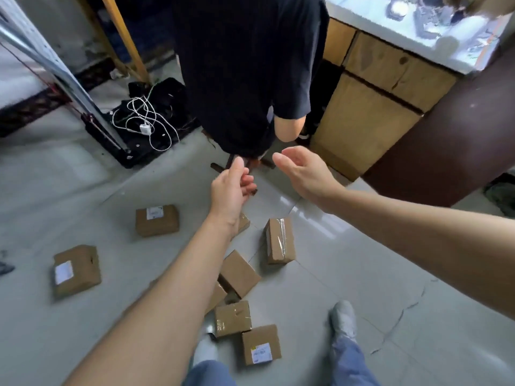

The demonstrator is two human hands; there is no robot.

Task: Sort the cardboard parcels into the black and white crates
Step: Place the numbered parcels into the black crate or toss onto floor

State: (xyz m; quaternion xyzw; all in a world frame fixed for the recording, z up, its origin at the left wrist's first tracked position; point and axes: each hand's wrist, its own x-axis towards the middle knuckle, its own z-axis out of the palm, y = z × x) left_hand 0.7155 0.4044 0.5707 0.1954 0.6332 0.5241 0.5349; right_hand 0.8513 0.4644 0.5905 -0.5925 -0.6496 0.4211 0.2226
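Several cardboard parcels lie scattered on the grey tiled floor: one with a white label point(157, 220) at the left, another labelled one point(76, 270) further left, a taped one point(279, 240) standing on its side, and a cluster point(238, 273) point(232, 319) point(260, 344) near my feet. My left hand point(232, 190) is stretched out above them, fingers loosely curled and empty. My right hand point(302, 169) reaches forward beside it, fingers relaxed, holding nothing. No black or white sorting crate shows clearly.
A person in a black shirt point(245, 71) stands right in front of my hands. A wooden cabinet point(370, 101) with a white top stands at the right. A black tray with white cables point(145, 121) and a metal stand point(55, 62) are at the left.
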